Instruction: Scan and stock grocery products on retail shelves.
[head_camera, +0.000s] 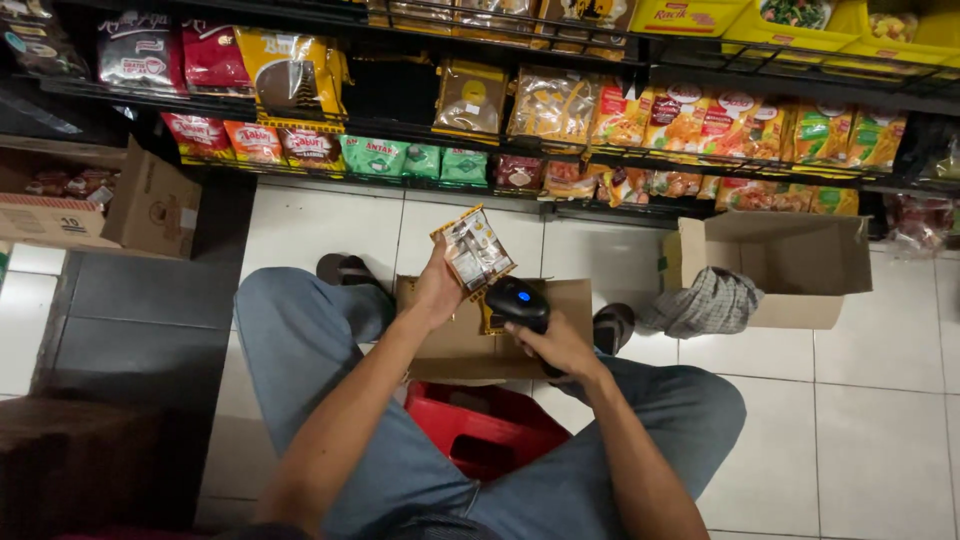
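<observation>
Along the dark shelves (420, 130) at the top we see rows of flat packets: red and orange ones at the left, green ones (405, 158) in the middle, yellow and clear ones to the right. Our left hand (437, 290) grips a small clear packet (473, 250) with yellow edges, held above the low cardboard box (450, 345) between our knees. The packet is tilted, its long axis running from lower left to upper right, its printed face turned toward us. Our right hand (560, 345) is closed around a black scanner (518, 303), whose head with a blue light sits just below the packet, pointing up at it. A red stool (485, 425) shows under us. To the right an open cardboard box (790, 265) stands on the white tiles with a checked cloth (705, 305) draped over its edge. Another open box (150, 205) stands at the left.
</observation>
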